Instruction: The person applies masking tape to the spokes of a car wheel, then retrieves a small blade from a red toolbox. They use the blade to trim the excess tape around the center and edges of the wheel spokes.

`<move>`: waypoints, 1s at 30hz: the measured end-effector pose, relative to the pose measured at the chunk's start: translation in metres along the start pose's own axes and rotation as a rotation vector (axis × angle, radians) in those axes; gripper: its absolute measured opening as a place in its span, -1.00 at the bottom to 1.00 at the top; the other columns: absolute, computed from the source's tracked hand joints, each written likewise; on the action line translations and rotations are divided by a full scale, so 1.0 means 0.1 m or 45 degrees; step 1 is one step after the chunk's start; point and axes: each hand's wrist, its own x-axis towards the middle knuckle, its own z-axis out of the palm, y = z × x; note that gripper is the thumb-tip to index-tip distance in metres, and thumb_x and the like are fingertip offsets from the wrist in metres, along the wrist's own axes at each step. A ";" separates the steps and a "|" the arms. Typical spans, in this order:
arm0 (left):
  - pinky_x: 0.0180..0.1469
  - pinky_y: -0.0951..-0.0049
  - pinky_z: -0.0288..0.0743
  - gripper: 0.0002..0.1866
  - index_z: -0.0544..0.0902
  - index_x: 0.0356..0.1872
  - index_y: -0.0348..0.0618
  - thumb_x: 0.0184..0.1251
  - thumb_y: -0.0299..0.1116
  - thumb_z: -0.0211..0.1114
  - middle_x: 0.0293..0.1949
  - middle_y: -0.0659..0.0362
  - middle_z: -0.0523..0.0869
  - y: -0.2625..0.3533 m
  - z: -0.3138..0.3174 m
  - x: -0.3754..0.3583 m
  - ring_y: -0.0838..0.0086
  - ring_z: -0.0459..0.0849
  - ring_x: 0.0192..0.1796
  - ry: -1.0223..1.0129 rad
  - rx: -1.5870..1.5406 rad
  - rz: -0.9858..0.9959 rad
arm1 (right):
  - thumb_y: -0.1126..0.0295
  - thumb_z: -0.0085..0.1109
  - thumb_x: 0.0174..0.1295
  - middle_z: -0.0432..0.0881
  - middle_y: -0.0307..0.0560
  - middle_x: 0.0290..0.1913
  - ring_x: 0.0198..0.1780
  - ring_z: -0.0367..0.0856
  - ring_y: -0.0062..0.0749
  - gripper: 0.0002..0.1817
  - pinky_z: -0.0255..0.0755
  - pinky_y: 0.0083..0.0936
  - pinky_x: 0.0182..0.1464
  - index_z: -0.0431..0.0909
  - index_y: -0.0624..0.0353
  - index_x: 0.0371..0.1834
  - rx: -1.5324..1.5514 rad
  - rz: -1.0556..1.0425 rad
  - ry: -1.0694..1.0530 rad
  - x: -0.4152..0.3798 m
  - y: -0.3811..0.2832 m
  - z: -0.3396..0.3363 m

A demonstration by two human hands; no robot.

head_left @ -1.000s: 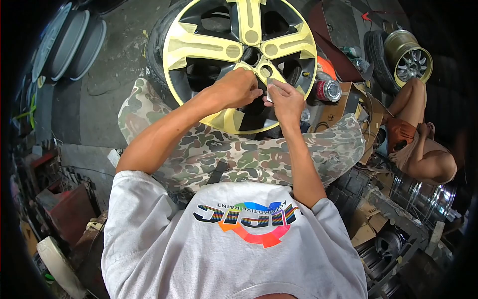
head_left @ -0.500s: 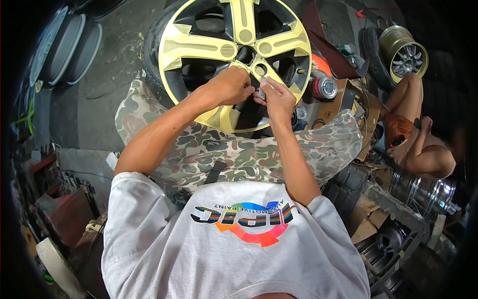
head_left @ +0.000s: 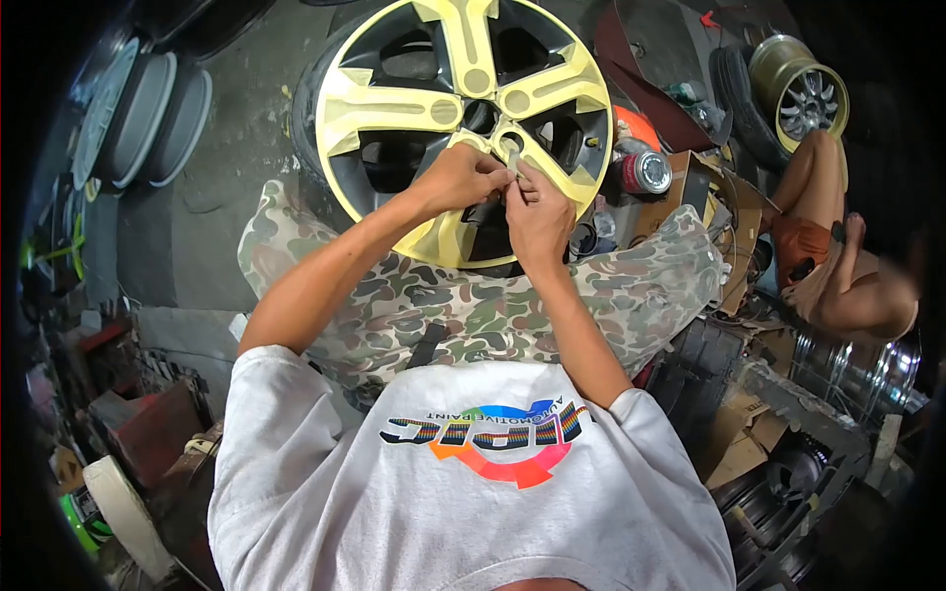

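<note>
A wheel rim (head_left: 394, 110) lies face up before my knees, its spokes and edge covered in yellow masking tape and its gaps dark. My left hand (head_left: 463, 178) reaches over the lower spokes with thumb and fingers pinched near the hub. Close beside it, my right hand (head_left: 541, 209) pinches a small pale piece at the lower right spoke, near the round hole. The fingertips of both hands nearly meet. Whatever my left fingertips hold is too small to make out.
A red can (head_left: 646, 172) and a cardboard box (head_left: 680, 197) stand right of the rim. Another person (head_left: 838, 266) sits at the far right, below a gold rim (head_left: 788, 74). Grey rims (head_left: 148, 118) stand at the upper left.
My view has shifted slightly. My hands have come closer together, and my right hand's fingers have drawn in nearer to my left fingertips.
</note>
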 end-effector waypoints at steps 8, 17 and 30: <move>-0.19 0.58 0.60 -0.71 0.76 -0.12 -0.31 0.39 -0.24 0.42 -0.31 0.18 0.77 -0.01 0.01 -0.08 0.60 0.70 -0.31 0.056 -0.440 -0.196 | 0.36 0.36 0.19 0.59 0.06 -0.16 -0.07 0.59 -0.03 -0.55 0.48 -0.21 0.00 0.64 0.30 0.14 0.081 -0.130 -0.028 -0.14 -0.12 -0.03; -0.43 0.69 0.44 -0.77 0.74 -0.23 -0.26 0.48 -0.29 0.28 -0.45 0.28 0.72 -0.12 -0.15 -0.04 0.71 0.58 -0.49 0.112 0.076 -0.205 | 0.35 0.37 0.19 0.55 0.02 -0.14 -0.01 0.52 -0.06 -0.56 0.44 -0.21 0.07 0.64 0.30 0.12 0.282 -0.227 -0.054 -0.23 -0.13 0.00; -0.23 0.19 0.54 -0.81 0.70 -0.21 -0.38 0.38 -0.40 0.30 -0.36 -0.12 0.73 0.40 -0.27 0.19 0.02 0.71 -0.32 0.413 1.155 0.599 | 0.38 0.30 0.30 0.55 -0.05 -0.17 -0.32 0.58 -0.30 -0.66 0.51 -0.45 -0.27 0.65 0.29 0.10 0.412 -0.208 -0.158 -0.25 0.01 -0.13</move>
